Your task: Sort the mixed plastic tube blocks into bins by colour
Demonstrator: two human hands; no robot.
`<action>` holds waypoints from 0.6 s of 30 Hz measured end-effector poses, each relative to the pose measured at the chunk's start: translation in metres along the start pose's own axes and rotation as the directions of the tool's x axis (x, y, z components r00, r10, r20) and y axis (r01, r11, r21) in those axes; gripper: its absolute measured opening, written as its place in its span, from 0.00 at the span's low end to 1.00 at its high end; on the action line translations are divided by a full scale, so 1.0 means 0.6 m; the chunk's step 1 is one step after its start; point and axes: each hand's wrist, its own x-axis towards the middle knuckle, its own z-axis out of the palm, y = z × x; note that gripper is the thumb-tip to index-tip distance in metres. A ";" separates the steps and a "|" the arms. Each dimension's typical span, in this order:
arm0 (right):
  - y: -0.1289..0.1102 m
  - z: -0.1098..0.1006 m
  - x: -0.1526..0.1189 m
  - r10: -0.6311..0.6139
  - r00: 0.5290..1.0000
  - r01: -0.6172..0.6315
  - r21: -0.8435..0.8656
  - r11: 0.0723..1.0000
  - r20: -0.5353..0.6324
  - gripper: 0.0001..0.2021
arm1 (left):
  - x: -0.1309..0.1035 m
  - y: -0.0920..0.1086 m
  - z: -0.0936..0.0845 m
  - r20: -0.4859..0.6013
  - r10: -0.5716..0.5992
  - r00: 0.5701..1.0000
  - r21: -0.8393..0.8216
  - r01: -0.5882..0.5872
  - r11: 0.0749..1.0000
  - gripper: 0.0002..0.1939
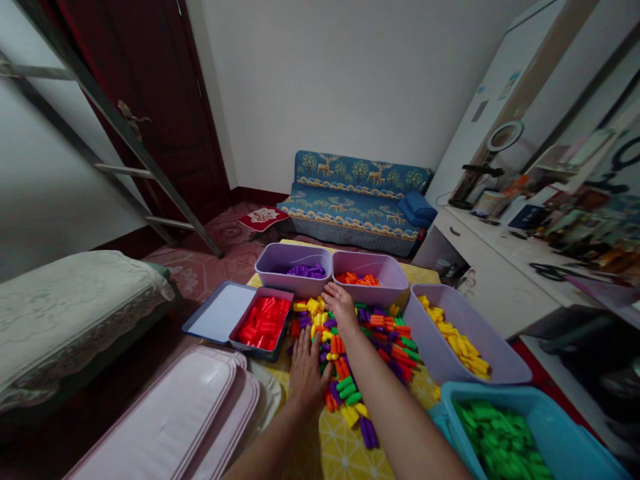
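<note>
A mixed pile of small, tube-like plastic pieces (345,387) in red, orange, yellow, green and purple lies on a yellow patterned tablecloth (345,450). My left hand (307,368) rests palm down on the pile's left side, fingers spread. Farther forward, my right hand (341,307) reaches over the pile's back edge, close to two lilac bins. Its fingers are stretched out, and I see nothing held in them. The left lilac bin (295,283) contains purple pieces (307,270); the right one (385,293) has orange pieces (357,279).
Red pieces (265,323) fill an open-lidded box (220,313) at left. On the right stand a lilac bin (505,365) of yellow pieces and a blue bin (555,407) of green ones. Pink lids (170,407) lie lower left. Beyond are a sofa (350,207) and a ladder (120,127).
</note>
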 end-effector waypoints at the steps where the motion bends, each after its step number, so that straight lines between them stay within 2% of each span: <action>1: 0.009 -0.014 -0.011 -0.018 1.000 0.017 -0.045 0.999 -0.022 0.17 | 0.000 0.000 0.000 0.003 -0.001 1.000 0.002 0.001 1.000 0.35; 5: 0.031 -0.099 -0.043 -0.102 0.981 0.056 -0.260 0.964 -0.166 0.13 | -0.002 0.000 0.002 0.002 0.003 1.000 0.002 -0.003 1.000 0.35; 8: 0.038 -0.170 -0.050 -0.188 0.939 0.043 -0.446 0.894 -0.288 0.16 | -0.003 -0.001 0.004 -0.018 -0.001 1.000 -0.003 0.001 1.000 0.35; 10: 0.045 -0.206 -0.050 -0.280 0.911 -0.022 -0.713 0.701 -0.303 0.19 | -0.003 -0.001 0.004 -0.027 -0.001 1.000 -0.006 0.001 1.000 0.35; 12: 0.055 -0.227 -0.050 -0.292 0.931 -0.059 -0.880 0.472 -0.219 0.22 | -0.003 -0.001 0.004 -0.027 0.001 1.000 -0.008 -0.001 1.000 0.35; 13: 0.059 -0.232 -0.051 -0.267 0.949 -0.051 -0.920 0.389 -0.166 0.23 | -0.003 0.000 0.003 -0.026 0.001 1.000 -0.007 -0.001 1.000 0.35; 15: 0.066 -0.233 -0.056 -0.219 0.972 -0.020 -0.960 0.279 -0.085 0.23 | -0.003 0.001 0.001 -0.025 0.000 1.000 -0.004 0.000 1.000 0.35; 18: 0.068 -0.225 -0.071 -0.217 0.973 -0.030 -0.978 0.207 -0.076 0.21 | -0.003 0.003 -0.001 -0.034 0.004 0.999 -0.004 -0.005 1.000 0.35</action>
